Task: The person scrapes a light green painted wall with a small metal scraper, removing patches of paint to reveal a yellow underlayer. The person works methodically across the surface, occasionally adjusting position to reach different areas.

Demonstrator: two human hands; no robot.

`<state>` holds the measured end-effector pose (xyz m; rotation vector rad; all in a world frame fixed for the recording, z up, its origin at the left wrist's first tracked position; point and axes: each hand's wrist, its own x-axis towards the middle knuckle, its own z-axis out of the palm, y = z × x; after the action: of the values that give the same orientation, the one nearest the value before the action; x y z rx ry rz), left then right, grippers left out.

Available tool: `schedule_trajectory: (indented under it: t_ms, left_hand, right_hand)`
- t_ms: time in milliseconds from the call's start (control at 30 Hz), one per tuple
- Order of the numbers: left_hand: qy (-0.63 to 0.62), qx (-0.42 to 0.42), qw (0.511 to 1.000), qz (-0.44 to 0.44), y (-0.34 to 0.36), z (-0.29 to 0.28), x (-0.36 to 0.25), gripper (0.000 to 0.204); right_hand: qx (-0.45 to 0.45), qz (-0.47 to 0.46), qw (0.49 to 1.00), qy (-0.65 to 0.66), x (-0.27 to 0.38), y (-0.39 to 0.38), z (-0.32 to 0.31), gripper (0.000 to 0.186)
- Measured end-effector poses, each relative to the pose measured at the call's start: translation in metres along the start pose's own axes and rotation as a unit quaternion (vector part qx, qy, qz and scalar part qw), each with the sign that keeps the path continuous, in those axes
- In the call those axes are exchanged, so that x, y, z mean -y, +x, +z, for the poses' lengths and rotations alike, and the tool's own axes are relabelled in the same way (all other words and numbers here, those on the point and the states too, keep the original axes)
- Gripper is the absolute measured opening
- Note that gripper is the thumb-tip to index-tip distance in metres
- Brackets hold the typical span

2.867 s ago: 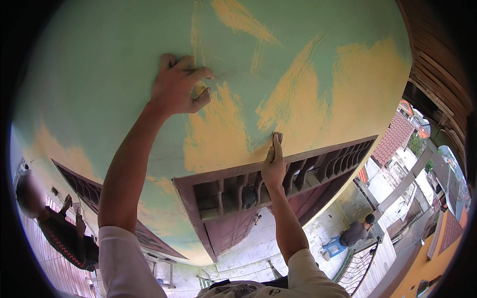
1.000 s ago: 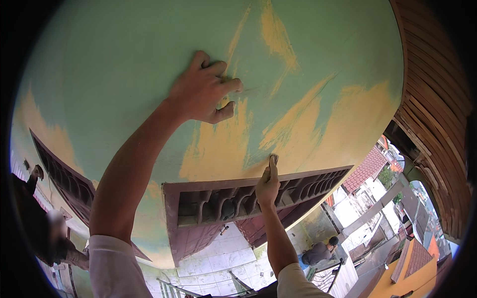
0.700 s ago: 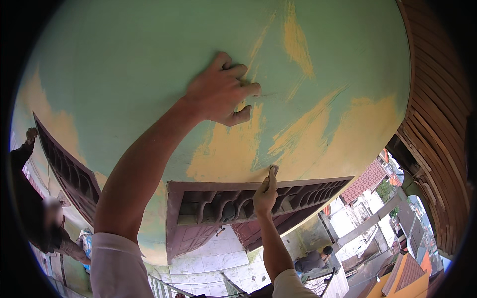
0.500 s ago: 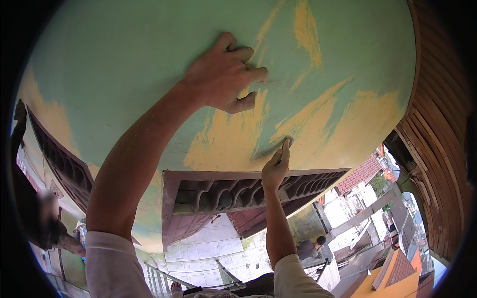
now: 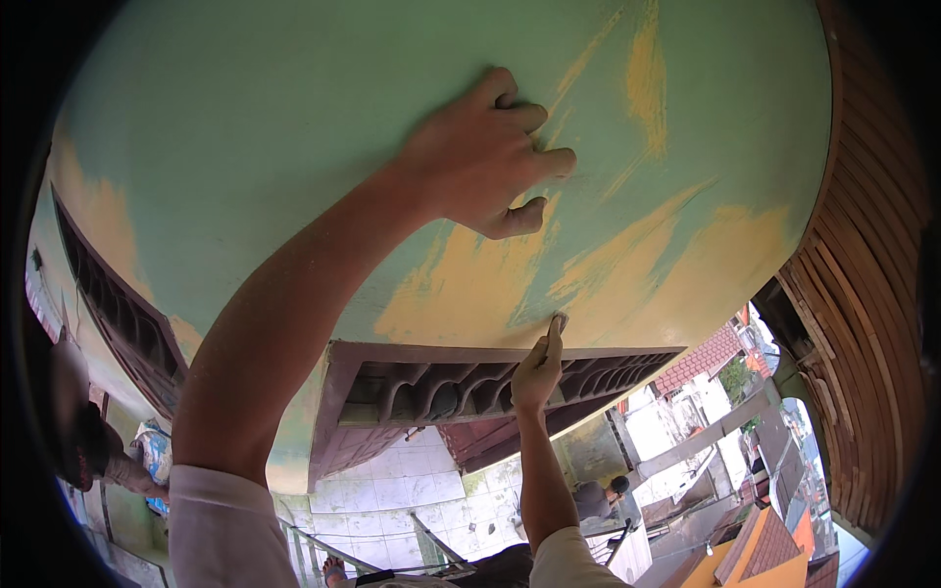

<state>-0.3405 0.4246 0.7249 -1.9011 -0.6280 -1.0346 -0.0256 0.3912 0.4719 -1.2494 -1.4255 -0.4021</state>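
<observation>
A green wall (image 5: 294,127) with bare yellow streaks and patches fills the upper part of the head view. My left hand (image 5: 480,157) leans on its green area beside the yellow streaks. The fingers there are bent and spread apart, with nothing seen between them. Lower down, my right hand (image 5: 537,375) is closed in a pinch, its fingertips against a yellow patch (image 5: 470,279) just above a brown vent frame (image 5: 510,355). Something small and greyish shows at those fingertips, too hidden to name.
Wavy vent bars (image 5: 470,392) sit below the wall's lower edge. A metal railing (image 5: 343,549) and white tiled floor (image 5: 392,480) lie far below. Another person's arm (image 5: 123,472) is at far left, a second person (image 5: 593,500) below. Brown wooden boards (image 5: 863,323) rise at right.
My right hand has slid down the wall toward the vent frame. My left hand stays at about the same spot as the view shifts. The other person's raised hand at far left has come down.
</observation>
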Motion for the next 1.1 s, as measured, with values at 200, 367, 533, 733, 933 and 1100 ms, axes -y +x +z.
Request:
schedule_trajectory:
  t_ms: [200, 367, 533, 733, 933, 1100]
  left_hand:
    - [-0.018, -0.017, 1.000, 0.003, -0.001, 0.008, -0.005, 0.037]
    - [-0.012, 0.018, 1.000, -0.012, -0.004, 0.000, -0.002, 0.037]
    - [-0.043, -0.037, 0.998, -0.008, -0.003, 0.006, -0.004, 0.037]
    - [-0.013, -0.009, 1.000, -0.008, -0.004, -0.001, 0.000, 0.035]
    - [-0.014, -0.030, 0.999, -0.017, -0.002, 0.005, -0.006, 0.036]
    - [-0.028, -0.011, 1.000, -0.009, -0.001, 0.004, -0.003, 0.036]
  right_hand:
    - [0.036, 0.056, 0.998, 0.004, 0.007, -0.006, -0.001, 0.046]
    - [0.023, 0.043, 0.999, 0.019, 0.040, 0.039, -0.007, 0.046]
    - [0.053, 0.077, 0.995, -0.033, 0.016, -0.005, -0.008, 0.046]
    - [0.050, 0.037, 0.998, -0.005, 0.019, 0.022, -0.009, 0.047]
    - [0.070, 0.081, 0.994, 0.012, 0.033, 0.027, -0.024, 0.049]
    - [0.036, 0.014, 0.999, -0.013, 0.012, 0.018, -0.008, 0.047]
